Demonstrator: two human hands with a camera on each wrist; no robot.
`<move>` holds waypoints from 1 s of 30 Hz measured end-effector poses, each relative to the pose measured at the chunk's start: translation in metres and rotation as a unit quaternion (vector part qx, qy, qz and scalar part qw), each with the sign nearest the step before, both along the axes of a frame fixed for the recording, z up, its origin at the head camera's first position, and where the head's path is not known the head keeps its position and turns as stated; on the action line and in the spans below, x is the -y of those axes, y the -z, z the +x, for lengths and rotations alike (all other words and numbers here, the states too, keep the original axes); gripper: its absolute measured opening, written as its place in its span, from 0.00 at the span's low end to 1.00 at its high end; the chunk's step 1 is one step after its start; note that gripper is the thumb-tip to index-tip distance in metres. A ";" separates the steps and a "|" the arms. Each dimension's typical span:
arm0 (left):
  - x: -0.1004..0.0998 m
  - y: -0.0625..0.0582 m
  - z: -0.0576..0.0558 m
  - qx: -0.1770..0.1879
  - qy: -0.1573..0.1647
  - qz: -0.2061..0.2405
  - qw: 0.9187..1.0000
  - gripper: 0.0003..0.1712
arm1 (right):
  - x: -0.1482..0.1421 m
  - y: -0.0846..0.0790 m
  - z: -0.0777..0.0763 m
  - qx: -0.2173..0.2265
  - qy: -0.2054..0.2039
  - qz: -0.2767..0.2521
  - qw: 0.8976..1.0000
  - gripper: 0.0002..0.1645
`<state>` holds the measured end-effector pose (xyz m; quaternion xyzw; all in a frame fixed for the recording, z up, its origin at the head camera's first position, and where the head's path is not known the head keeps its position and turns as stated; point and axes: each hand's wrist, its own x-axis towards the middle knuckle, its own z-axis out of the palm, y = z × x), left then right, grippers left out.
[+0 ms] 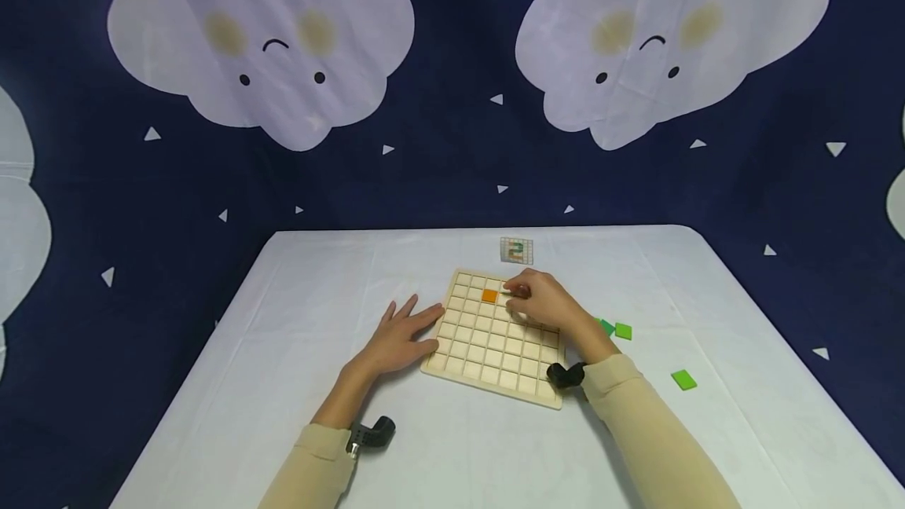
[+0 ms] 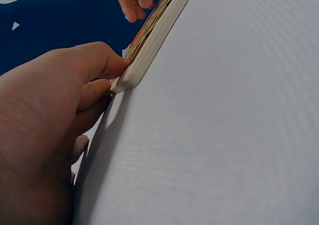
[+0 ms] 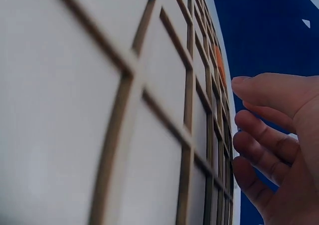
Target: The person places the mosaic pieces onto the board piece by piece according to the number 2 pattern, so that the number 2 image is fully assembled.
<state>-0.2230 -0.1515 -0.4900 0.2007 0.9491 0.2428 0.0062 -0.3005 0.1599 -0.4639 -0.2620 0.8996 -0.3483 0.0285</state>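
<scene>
A wooden grid board [image 1: 475, 350] lies slightly turned on the white table. An orange square tile [image 1: 489, 296] sits in one of its cells near the far edge. My left hand [image 1: 399, 342] rests at the board's left side, fingers spread, thumb and forefinger touching the rim; in the left wrist view the thumb meets the board's corner [image 2: 132, 78]. Over the far right part of the board hovers my right hand [image 1: 547, 301], right of the orange tile. Its thumb and bent fingers [image 3: 261, 130] stand apart, and I see nothing between them.
Behind the board is a small card [image 1: 517, 250] with a gridded, coloured figure like a 2. Right of the board lie green tiles, one light green tile [image 1: 623, 331] and another [image 1: 683, 380] nearer; my right forearm partly hides that area. A dark cloth [image 1: 452, 195] hangs behind the table.
</scene>
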 end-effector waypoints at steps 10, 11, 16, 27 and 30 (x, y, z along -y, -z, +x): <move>0.001 -0.001 0.001 0.002 0.008 0.003 1.000 0.35 | -0.023 -0.001 0.009 -0.016 0.033 0.005 0.999 0.18; 0.001 -0.001 0.002 0.002 0.009 0.004 1.000 0.35 | -0.025 -0.001 0.010 -0.016 0.035 0.001 0.999 0.18; 0.001 -0.003 0.002 -0.005 0.014 0.018 1.000 0.35 | -0.039 -0.001 0.015 -0.033 0.040 -0.019 0.998 0.17; 0.000 -0.002 0.000 -0.008 0.011 0.015 1.000 0.35 | -0.071 0.002 0.021 -0.035 0.072 -0.010 0.997 0.16; 0.000 -0.002 0.000 -0.004 0.009 0.010 1.000 0.35 | -0.078 0.002 0.023 -0.022 0.079 0.002 0.997 0.17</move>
